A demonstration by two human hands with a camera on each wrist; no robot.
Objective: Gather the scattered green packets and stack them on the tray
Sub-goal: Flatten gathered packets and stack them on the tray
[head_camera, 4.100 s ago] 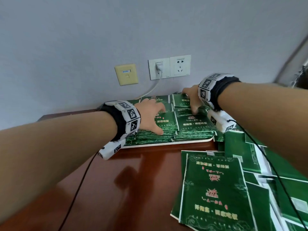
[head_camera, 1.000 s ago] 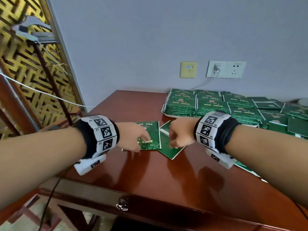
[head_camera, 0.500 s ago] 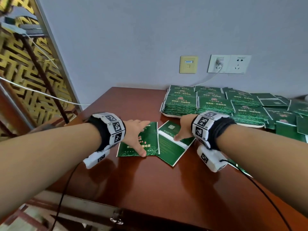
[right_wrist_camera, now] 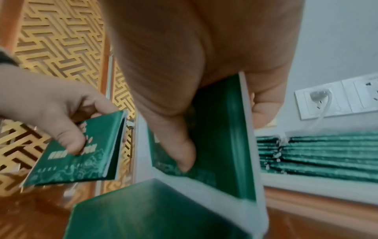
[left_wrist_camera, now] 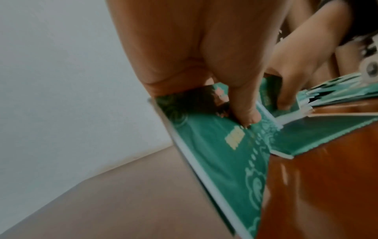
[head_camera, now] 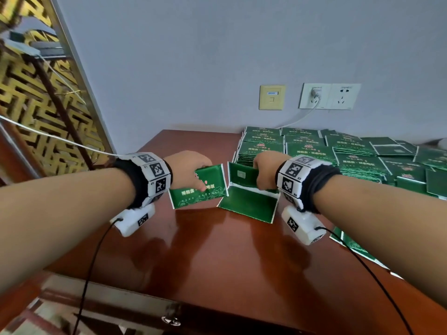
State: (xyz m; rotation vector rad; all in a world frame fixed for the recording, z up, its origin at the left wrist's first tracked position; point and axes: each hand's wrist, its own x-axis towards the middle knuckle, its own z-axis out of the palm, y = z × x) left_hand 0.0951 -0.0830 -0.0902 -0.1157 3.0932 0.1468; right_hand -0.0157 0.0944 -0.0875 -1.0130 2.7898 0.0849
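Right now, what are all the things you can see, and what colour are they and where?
Held packets: two, green with white edges, one in the left hand, one in the right hand, above the table's near middle.
Stacked packets: too many to count, green, in piles at the table's back right.
Loose packets: count unclear, green, at the table's right edge.
Tray: one, white rim under the piles.
Table: one, glossy reddish-brown wood.
Wall plates: one yellow, one white double socket with a white plug, on the grey wall.
Lattice screen: one, gold, far left.
Left hand: grips its packet.
Right hand: grips its packet.
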